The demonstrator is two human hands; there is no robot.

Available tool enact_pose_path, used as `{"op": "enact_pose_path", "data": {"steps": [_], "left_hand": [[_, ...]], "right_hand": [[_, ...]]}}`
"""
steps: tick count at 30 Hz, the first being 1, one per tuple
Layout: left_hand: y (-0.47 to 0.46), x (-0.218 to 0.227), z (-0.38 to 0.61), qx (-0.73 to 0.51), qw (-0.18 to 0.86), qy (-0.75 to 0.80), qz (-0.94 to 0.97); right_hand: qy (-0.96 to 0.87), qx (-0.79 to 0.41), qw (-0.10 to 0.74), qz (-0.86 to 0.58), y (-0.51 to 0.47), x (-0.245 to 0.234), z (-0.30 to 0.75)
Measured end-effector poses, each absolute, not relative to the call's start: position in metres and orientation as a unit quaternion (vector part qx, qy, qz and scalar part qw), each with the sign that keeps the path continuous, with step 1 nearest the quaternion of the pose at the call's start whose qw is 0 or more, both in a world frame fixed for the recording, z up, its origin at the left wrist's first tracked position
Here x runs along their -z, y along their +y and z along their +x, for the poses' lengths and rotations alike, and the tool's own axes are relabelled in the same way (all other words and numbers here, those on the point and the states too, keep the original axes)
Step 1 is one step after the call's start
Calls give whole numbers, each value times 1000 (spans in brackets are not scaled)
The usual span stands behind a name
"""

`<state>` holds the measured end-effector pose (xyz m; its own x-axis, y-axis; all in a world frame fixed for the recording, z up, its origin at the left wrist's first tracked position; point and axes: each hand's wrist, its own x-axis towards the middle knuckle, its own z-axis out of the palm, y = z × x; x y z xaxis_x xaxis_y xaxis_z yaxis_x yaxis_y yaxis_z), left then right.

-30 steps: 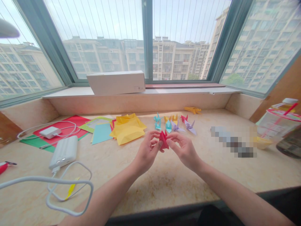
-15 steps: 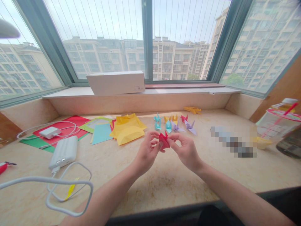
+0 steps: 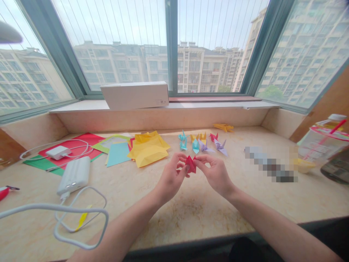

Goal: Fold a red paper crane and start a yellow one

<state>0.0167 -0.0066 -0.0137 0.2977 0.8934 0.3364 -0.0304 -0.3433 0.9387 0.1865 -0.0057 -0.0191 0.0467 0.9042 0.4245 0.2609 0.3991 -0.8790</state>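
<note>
A small folded piece of red origami paper (image 3: 191, 165) with pointed tips is held up over the stone counter. My left hand (image 3: 176, 170) pinches it from the left, thumb in front and fingers behind. My right hand (image 3: 212, 168) grips its right side between thumb and forefinger. Just beyond my hands stand several finished paper cranes: a light blue crane (image 3: 195, 146), a purple crane (image 3: 221, 147), a red crane (image 3: 214, 137) and a yellow crane (image 3: 202, 136) among them. The red paper's underside is partly hidden by my left fingers.
Yellow paper sheets (image 3: 148, 149) and a light blue sheet (image 3: 119, 154) lie left of the cranes. A white power bank (image 3: 74, 175) with looping cable (image 3: 79, 244) is at left. A white box (image 3: 135, 95) rests on the sill; a plastic cup (image 3: 317, 143) stands at right.
The red paper has turned slightly, and its right-hand tip now sits lower and farther out, with my right fingertips on it. My hands have otherwise hardly moved.
</note>
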Motion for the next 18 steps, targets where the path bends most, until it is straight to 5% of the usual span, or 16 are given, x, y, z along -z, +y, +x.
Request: {"op": "enact_pose_path", "data": {"steps": [9, 18], "left_hand": [[-7, 7, 17, -510, 448, 363, 639], [-6, 9, 17, -510, 432, 365, 648]], "right_hand": [[-639, -440, 519, -359, -6, 17, 185], [-589, -458, 551, -372, -6, 22, 182]]}}
